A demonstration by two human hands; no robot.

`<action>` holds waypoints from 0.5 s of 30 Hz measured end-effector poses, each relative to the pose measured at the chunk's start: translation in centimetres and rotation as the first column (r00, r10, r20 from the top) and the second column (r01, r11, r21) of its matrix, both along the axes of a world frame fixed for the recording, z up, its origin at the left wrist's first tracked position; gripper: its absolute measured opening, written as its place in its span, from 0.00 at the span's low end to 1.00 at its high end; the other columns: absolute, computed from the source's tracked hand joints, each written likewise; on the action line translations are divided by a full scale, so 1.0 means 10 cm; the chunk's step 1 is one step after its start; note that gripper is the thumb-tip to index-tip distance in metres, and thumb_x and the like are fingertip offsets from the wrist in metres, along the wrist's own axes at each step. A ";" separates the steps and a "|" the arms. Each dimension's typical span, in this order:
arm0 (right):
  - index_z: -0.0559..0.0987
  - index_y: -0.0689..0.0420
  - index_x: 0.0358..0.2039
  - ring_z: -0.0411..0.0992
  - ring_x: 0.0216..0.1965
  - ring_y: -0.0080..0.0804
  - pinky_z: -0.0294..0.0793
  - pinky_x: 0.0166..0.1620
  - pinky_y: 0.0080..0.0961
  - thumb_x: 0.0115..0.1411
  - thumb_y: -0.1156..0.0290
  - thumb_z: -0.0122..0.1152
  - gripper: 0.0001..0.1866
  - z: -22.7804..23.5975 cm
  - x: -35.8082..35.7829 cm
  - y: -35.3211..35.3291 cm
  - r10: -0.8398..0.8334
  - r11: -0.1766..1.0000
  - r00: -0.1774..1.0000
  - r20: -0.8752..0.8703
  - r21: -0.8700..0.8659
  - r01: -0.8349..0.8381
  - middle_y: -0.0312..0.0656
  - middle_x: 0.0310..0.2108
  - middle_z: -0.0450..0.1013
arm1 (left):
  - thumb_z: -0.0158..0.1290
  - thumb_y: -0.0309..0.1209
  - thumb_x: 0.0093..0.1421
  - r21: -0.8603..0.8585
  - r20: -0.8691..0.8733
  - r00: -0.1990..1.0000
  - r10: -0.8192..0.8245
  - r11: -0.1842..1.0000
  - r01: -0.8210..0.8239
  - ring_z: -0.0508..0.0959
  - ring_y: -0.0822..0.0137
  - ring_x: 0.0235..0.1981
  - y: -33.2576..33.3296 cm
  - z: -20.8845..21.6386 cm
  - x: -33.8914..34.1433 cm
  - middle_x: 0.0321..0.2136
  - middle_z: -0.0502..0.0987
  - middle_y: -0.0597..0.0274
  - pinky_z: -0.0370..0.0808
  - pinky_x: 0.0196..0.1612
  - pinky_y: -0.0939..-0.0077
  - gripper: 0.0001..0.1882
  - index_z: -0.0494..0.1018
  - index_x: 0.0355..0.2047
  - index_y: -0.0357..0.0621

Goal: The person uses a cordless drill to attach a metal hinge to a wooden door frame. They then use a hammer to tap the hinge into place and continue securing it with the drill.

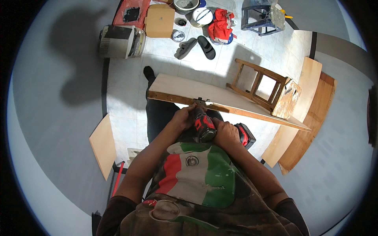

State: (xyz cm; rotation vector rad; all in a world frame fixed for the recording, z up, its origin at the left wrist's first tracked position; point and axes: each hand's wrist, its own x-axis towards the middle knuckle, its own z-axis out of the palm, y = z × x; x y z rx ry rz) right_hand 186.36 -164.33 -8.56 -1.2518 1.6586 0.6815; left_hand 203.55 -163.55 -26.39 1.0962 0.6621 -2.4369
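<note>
My right hand (226, 133) grips a red and black cordless drill (205, 128) from its right side. The drill's nose points away from me, at the brown edge of a long pale wooden panel (177, 86). At that edge, right in front of the drill, sits a small metal fitting (202, 103). My left hand (182, 119) is closed beside the drill's front end, with its fingertips up against the fitting. What those fingers pinch, if anything, is hidden. The drill's battery (245, 135) shows to the right of my right hand.
A wooden stool (262, 86) lies tipped at the panel's right part. Two boards (309, 126) lean by the right wall, another board (103, 147) by the left. Beyond are sandals (206, 47), buckets (202, 16), a red bag (221, 26), cardboard (159, 20) and a plastic step stool (263, 19).
</note>
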 end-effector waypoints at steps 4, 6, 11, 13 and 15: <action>0.81 0.47 0.54 0.83 0.48 0.58 0.80 0.53 0.54 0.57 0.47 0.70 0.28 -0.01 0.02 -0.01 -0.004 1.000 1.000 0.003 -0.008 0.004 0.56 0.41 0.84 | 0.41 0.39 0.80 -0.009 -0.078 0.997 -0.006 1.000 0.005 0.81 0.51 0.53 -0.02 0.00 0.05 0.49 0.82 0.43 0.75 0.65 0.53 0.21 0.76 0.48 0.32; 0.81 0.48 0.52 0.83 0.47 0.58 0.80 0.53 0.54 0.57 0.48 0.69 0.27 0.01 0.05 -0.05 -0.017 1.000 1.000 0.013 -0.009 0.017 0.55 0.41 0.84 | 0.42 0.39 0.80 0.025 -0.033 0.999 -0.011 1.000 0.012 0.81 0.52 0.53 -0.03 0.02 0.05 0.49 0.82 0.43 0.75 0.65 0.52 0.21 0.76 0.48 0.32; 0.82 0.48 0.52 0.83 0.47 0.57 0.80 0.52 0.54 0.57 0.47 0.70 0.27 0.03 0.04 -0.14 -0.023 1.000 0.999 0.026 0.014 0.023 0.54 0.41 0.84 | 0.43 0.39 0.80 0.073 -0.068 0.998 0.012 0.997 -0.007 0.79 0.49 0.58 0.03 -0.02 0.08 0.53 0.79 0.41 0.75 0.67 0.49 0.21 0.73 0.55 0.29; 0.82 0.48 0.51 0.83 0.46 0.57 0.80 0.51 0.53 0.57 0.47 0.69 0.26 0.03 0.02 -0.14 -0.017 1.000 0.999 0.044 -0.016 0.018 0.54 0.40 0.84 | 0.43 0.39 0.80 0.100 -0.104 0.992 0.069 0.993 -0.058 0.78 0.47 0.62 -0.01 0.14 0.08 0.56 0.78 0.40 0.74 0.69 0.48 0.23 0.70 0.59 0.27; 0.82 0.49 0.50 0.83 0.45 0.57 0.81 0.50 0.53 0.57 0.48 0.69 0.25 0.03 0.00 -0.15 -0.009 0.999 0.998 0.061 -0.032 0.011 0.54 0.39 0.84 | 0.44 0.39 0.80 0.061 -0.093 0.994 0.063 0.996 -0.058 0.76 0.45 0.64 -0.01 0.12 0.07 0.57 0.77 0.40 0.73 0.70 0.48 0.24 0.68 0.61 0.26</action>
